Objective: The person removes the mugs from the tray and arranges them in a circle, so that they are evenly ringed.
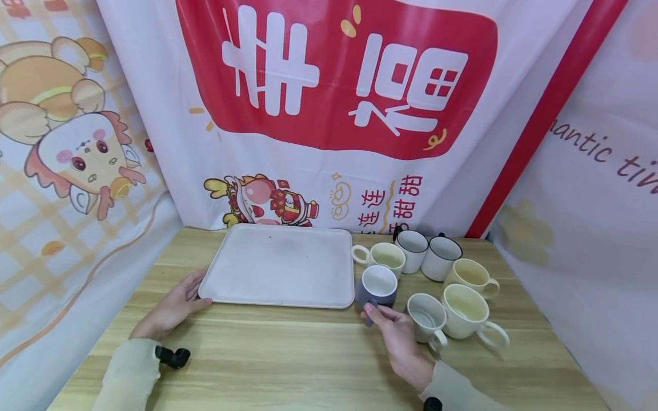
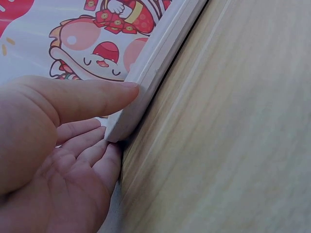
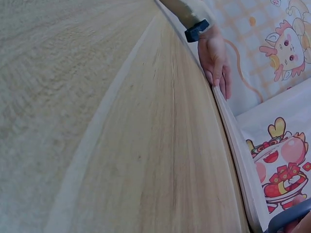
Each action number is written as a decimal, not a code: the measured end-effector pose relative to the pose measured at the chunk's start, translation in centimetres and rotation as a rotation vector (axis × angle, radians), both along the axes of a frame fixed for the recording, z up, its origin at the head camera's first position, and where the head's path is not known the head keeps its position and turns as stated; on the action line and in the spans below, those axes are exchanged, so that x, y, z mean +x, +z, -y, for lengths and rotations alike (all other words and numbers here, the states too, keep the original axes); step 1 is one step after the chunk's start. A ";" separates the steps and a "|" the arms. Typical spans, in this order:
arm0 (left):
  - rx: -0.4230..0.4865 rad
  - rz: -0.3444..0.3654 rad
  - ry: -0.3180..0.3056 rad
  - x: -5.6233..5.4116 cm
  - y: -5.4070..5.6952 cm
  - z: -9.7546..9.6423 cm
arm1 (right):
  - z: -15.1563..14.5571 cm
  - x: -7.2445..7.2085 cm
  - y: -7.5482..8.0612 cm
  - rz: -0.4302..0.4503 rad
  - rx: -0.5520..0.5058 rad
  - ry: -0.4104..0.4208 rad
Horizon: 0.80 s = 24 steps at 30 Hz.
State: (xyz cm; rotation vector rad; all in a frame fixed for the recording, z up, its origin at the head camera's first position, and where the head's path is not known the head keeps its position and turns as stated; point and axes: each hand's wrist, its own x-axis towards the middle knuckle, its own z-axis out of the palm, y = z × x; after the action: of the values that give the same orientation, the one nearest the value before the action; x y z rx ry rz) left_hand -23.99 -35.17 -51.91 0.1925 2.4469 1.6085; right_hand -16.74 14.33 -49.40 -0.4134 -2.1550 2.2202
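Observation:
A white rectangular tray lies on the wooden table. My left hand holds its front left corner, with the thumb against the front edge and the other fingers around the side. Just off the tray's right edge is an upright grey-blue mug with a white inside. My right hand pinches this mug's handle, which faces me. In the right wrist view only part of the blue-grey handle shows, at the bottom right corner.
Close behind the held mug stands a pale green mug. Two white mugs with dark rims are at the back. A yellow mug, a cream mug and a whitish mug stand to the right. Printed cloths enclose the table.

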 end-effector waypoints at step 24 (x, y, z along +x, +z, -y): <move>-0.005 -0.026 -0.003 0.3 0.1 0.0 | -1.0 0.8 -1.2 -0.007 -0.015 -0.065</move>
State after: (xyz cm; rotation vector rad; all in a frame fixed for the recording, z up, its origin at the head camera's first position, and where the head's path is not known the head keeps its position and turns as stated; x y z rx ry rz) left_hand -23.69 -35.19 -51.85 0.2178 2.4688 1.6087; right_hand -15.97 15.34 -50.60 -0.4684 -2.0906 2.2015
